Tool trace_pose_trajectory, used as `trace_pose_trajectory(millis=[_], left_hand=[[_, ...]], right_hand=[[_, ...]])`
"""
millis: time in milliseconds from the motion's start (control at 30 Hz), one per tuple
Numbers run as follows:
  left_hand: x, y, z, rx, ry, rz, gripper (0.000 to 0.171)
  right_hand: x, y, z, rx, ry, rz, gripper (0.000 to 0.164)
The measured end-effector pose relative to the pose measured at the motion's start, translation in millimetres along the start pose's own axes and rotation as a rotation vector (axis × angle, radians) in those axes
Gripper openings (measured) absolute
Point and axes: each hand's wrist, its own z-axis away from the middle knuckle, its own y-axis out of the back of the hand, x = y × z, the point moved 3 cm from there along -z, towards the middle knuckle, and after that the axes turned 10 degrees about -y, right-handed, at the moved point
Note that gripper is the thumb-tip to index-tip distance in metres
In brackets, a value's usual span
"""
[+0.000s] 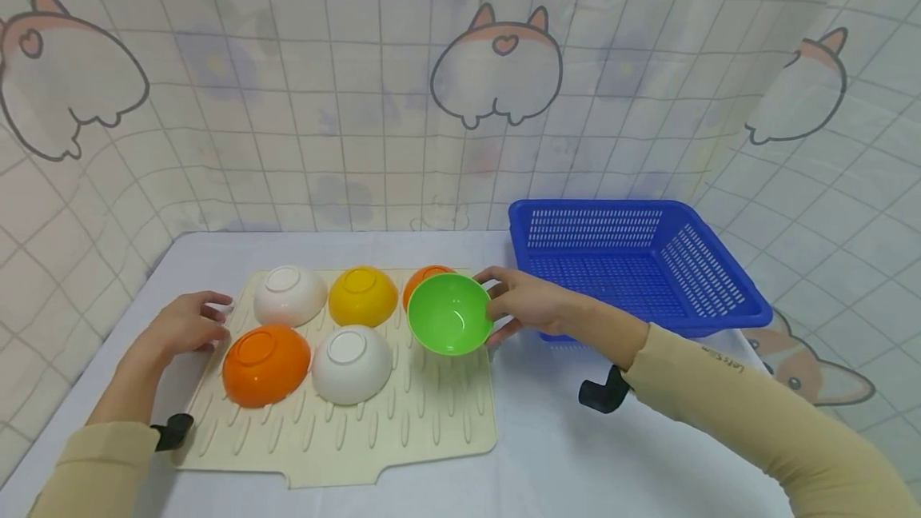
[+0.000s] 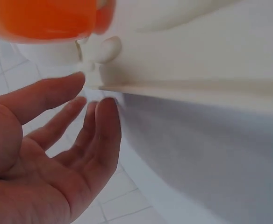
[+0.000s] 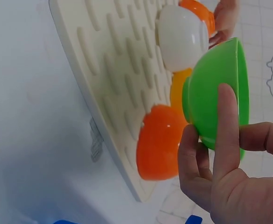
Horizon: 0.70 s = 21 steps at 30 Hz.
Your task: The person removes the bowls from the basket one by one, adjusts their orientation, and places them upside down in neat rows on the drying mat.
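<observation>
My right hand (image 1: 528,304) grips a green bowl (image 1: 451,315) by its right side, thumb and fingers around the rim. The bowl is tilted with its inside facing me, above the right part of a cream drying mat (image 1: 432,430). Behind it, an orange bowl (image 3: 160,142) is partly hidden in the head view. My left hand (image 1: 189,322) is at the mat's left edge, fingers loosely bent and holding nothing. Nearest to it are an upside-down orange bowl (image 1: 266,366) and a white bowl (image 1: 290,296). A yellow bowl (image 1: 363,296) and a second white bowl (image 1: 352,365) also lie upside down on the mat.
A blue plastic basket (image 1: 734,282) with slotted walls stands at the back right, behind my right forearm. A white cloth (image 1: 547,438) covers the table. Behind the table hangs a tile-patterned curtain (image 1: 345,102) with cartoon animals.
</observation>
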Motion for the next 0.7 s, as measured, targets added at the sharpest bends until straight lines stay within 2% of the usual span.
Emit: trace_pose_trajectory(millis=[133,233,300,367,533,700], left_hand=[[16.4,6.0,7.5,0.129,-0.06,-0.063,0.057],[39.5,8.5,12.2,0.199,-0.139,-0.08,0.053],[58.8,6.6,14.5,0.21,-0.189,-0.054,0.052],[79.8,2.3,16.5,0.191,-0.228,-0.014,0.054],[134.1,-18.5,22.2,0.066,-0.298,0.11,0.055],[169.0,-50.8,23.4,-0.062,-0.4,0.274,0.045]], right_hand=[[1,-1,0,-0.006,0.008,-0.007,0.07],[2,-1,0,-0.011,0.014,-0.014,0.071],[1,-1,0,-0.013,0.018,-0.018,0.071],[1,-2,0,-0.012,0.021,-0.026,0.071],[-1,-4,2,-0.02,0.037,-0.036,0.07],[-3,-7,5,-0.043,0.057,-0.06,0.069]])
